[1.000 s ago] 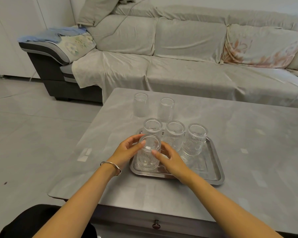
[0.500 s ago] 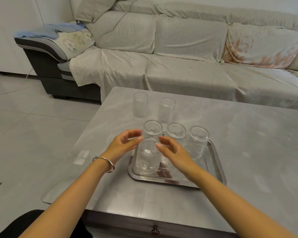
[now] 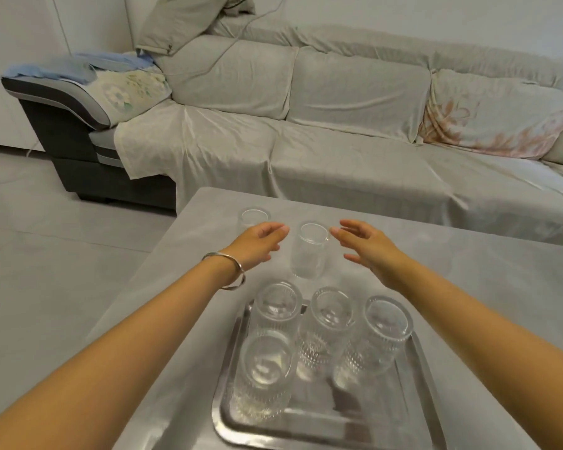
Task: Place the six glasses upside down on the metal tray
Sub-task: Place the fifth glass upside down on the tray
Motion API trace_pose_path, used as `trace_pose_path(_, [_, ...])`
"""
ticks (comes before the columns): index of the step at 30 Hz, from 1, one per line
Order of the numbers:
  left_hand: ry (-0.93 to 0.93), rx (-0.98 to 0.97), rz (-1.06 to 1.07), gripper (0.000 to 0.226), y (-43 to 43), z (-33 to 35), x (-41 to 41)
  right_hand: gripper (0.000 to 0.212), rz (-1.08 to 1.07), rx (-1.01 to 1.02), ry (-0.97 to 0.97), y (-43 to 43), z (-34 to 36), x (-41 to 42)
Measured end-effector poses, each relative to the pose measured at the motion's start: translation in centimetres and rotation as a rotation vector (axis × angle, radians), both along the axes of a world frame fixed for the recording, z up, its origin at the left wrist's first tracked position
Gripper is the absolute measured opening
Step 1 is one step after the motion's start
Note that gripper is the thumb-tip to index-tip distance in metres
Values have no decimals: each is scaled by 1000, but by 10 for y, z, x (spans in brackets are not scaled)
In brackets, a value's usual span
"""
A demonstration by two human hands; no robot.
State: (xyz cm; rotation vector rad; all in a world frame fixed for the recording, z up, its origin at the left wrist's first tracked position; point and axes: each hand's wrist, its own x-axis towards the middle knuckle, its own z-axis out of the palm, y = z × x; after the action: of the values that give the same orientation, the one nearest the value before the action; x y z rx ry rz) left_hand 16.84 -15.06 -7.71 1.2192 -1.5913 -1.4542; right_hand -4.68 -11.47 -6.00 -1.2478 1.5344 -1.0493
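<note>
On the grey table (image 3: 501, 287) a metal tray (image 3: 416, 378) is seen at the near edge, with a covered sofa (image 3: 338, 151) behind the table and a pale floor (image 3: 46, 254) to the left; four glasses are stood on the tray, bases up, their long axes upright: a front-left glass (image 3: 264, 375), a back-left glass (image 3: 277, 306), a middle glass (image 3: 327, 326) and a right glass (image 3: 376, 336), the back three in a row and closely set, whether touching cannot be told; the near right part of the tray is left bare. Beyond the tray two more glasses are stood mouth up on the table; the nearer glass (image 3: 309, 251) is upright between the two hands, and the far glass (image 3: 253, 217) is partly hidden behind the left hand (image 3: 257, 243). The left hand, with a bangle (image 3: 228, 271) at the wrist, is held just left of the nearer glass, fingers spread and loosely curled, nothing gripped; the right hand (image 3: 371, 251) is held just right of it, fingers likewise spread, fingertips near the rim, contact not made as far as can be told. Compared with half a second ago, both hands have been moved from the front-left glass on the tray out to the nearer glass; the count on the tray is unchanged.
</note>
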Motion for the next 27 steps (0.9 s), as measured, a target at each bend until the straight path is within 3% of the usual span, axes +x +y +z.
trace_pose_path(6, [-98,74,-88,58,-38,-23,-35,64,66,84,20,-36,-33,-12])
trace_pose_path(9, [-179,13,-139,62,-51,-38,-42,55,147,51,56,-45,-44,-13])
trace_pose_path(15, [-110,-35,-163,52,-53,-53,-46,32,161,-41,76,-50,-54,-15])
trace_pose_path(19, [-130,-68,-182,54,-47,-48,-43,28,149,-105,98,-41,-45,-11])
trace_pose_path(27, [94,-154,-86,62,-8,28,-40,52,63,-336,102,-7,24,3])
